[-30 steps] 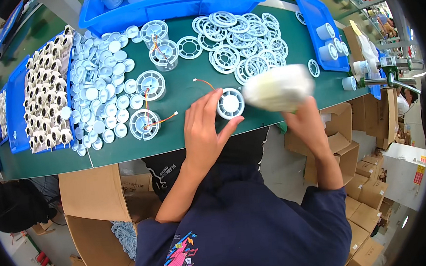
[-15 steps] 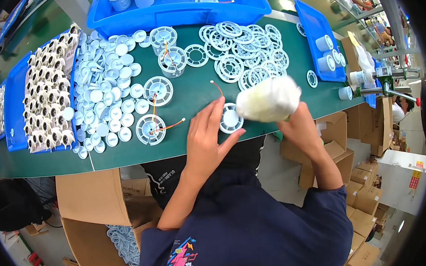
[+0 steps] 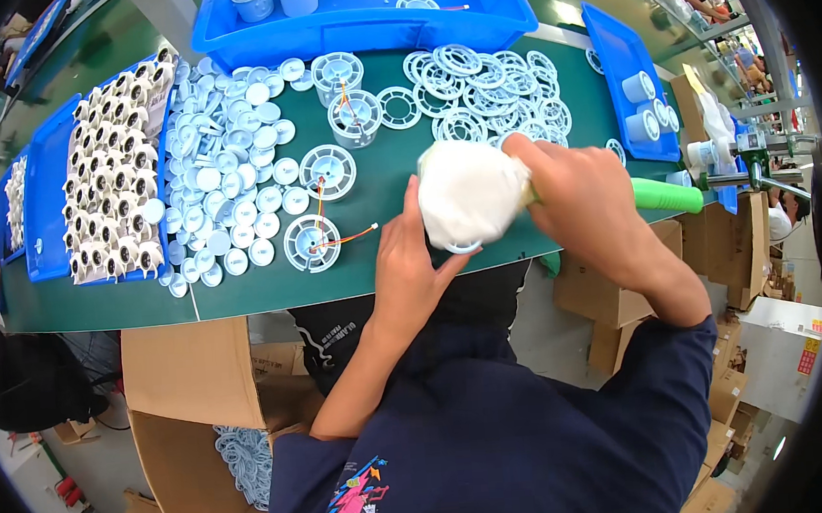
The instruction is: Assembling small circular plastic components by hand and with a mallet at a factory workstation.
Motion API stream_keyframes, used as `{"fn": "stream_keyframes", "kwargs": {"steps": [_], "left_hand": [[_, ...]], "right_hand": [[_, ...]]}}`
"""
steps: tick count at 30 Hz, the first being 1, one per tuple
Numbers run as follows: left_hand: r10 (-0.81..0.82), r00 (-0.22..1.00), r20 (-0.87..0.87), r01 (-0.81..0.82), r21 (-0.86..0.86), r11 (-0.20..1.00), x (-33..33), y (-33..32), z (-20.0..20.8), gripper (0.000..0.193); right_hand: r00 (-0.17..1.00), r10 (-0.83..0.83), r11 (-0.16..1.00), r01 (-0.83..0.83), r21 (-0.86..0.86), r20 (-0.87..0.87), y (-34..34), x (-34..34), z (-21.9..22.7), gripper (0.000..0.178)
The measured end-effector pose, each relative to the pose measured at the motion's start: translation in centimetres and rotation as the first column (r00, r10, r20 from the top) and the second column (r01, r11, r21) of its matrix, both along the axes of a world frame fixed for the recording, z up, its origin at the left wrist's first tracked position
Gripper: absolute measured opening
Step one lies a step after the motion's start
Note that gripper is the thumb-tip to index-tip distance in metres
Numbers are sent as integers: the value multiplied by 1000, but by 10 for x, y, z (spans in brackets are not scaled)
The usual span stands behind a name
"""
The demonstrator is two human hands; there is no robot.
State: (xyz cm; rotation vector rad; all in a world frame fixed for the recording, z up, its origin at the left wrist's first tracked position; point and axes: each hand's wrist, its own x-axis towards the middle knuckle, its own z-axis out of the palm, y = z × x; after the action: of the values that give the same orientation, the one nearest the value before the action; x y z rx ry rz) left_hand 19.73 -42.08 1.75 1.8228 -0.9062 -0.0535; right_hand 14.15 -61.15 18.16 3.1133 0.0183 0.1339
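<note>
Head view: looking down on a green worktop (image 3: 270, 290), with both hands at the near edge.
Right hand (image 3: 578, 197): clamped with the fingers on the green handle (image 3: 666, 197), close up behind the mallet head, presumably for control rather than force.
Mallet (image 3: 472, 195): held with its white-wrapped head over the round part; padded, perhaps, to spare the plastic.
Round part (image 3: 465, 249): apparently on the worktop beneath the mallet, showing only a sliver of rim; cannot tell whether touched by the mallet.
Left hand (image 3: 407, 262): curved in from the left, thumb and forefinger apart around the round part, likely to steady it; cannot tell how firmly.
Wired cups (image 3: 327, 172): standing left and beyond, four together, probably to leave room for the mallet.
Rings (image 3: 490, 89): heaped beyond the mallet, perhaps for easy reach.
Caps (image 3: 213, 213): spread between cups and fans (image 3: 110, 182).
</note>
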Motion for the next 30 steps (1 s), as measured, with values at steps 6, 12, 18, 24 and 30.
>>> {"fn": "stream_keyframes", "kwargs": {"steps": [6, 12, 18, 24, 30], "left_hand": [[-82, 997, -7, 81, -85, 993, 1, 0, -5, 105], [-28, 998, -48, 23, -104, 994, 0, 2, 10, 104], [-61, 995, -78, 57, -49, 997, 0, 1, 8, 100], [-81, 990, -111, 76, -46, 996, 0, 0, 13, 76], [-74, 992, -105, 71, -34, 997, 2, 5, 18, 66]], "right_hand": [[989, 98, 994, -92, -64, 109, 21, -18, 2, 28], [985, 118, 992, -112, -51, 125, 23, -54, -22, 26], [980, -108, 955, 56, 292, 166, 9, -100, -63, 28], [935, -303, 869, 191, 457, 185, 7, -117, -83, 27], [657, -738, 593, 527, 608, 150, -26, -109, -79, 40]]}}
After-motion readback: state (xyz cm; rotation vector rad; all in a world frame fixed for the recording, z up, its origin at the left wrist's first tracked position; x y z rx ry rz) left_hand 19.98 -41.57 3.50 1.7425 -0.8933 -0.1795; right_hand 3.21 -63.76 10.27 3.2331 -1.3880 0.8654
